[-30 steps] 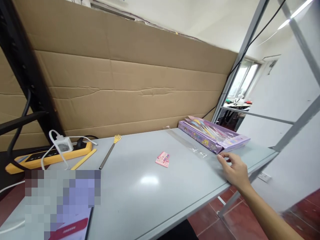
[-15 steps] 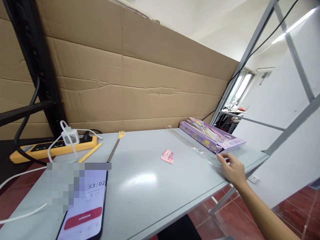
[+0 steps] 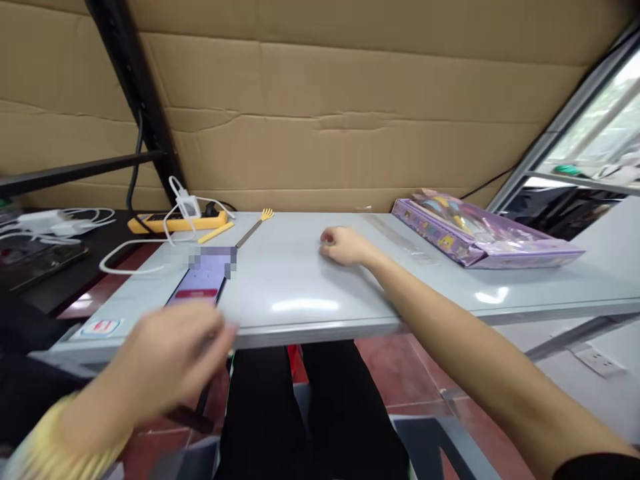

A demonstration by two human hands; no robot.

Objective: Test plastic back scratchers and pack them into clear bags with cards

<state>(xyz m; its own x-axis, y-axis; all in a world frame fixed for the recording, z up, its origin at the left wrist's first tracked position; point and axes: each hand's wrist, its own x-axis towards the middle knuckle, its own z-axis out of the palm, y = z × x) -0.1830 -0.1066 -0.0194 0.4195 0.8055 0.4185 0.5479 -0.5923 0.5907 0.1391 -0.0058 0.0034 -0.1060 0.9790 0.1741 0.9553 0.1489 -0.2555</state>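
My right hand (image 3: 344, 245) rests on the middle of the grey table (image 3: 300, 293), knuckles up and fingers curled down onto the surface. What lies under it is hidden. My left hand (image 3: 173, 353) hovers below the table's front edge, smeared by motion, close to a phone (image 3: 200, 285) with a red button on its screen. A purple toy box (image 3: 480, 233) lies at the right of the table, with a strip of clear wrapper (image 3: 400, 235) between it and my right hand.
A yellow power strip (image 3: 173, 221) with a white charger and cables sits at the back left, next to a yellow stick (image 3: 216, 232) and a small back scratcher (image 3: 254, 228). Cardboard sheets wall off the back. A black shelf post stands at the left.
The view swung down and to the right. My right hand moved from beside the purple box to the table's middle, where the pink packet lay. My left hand came into view.
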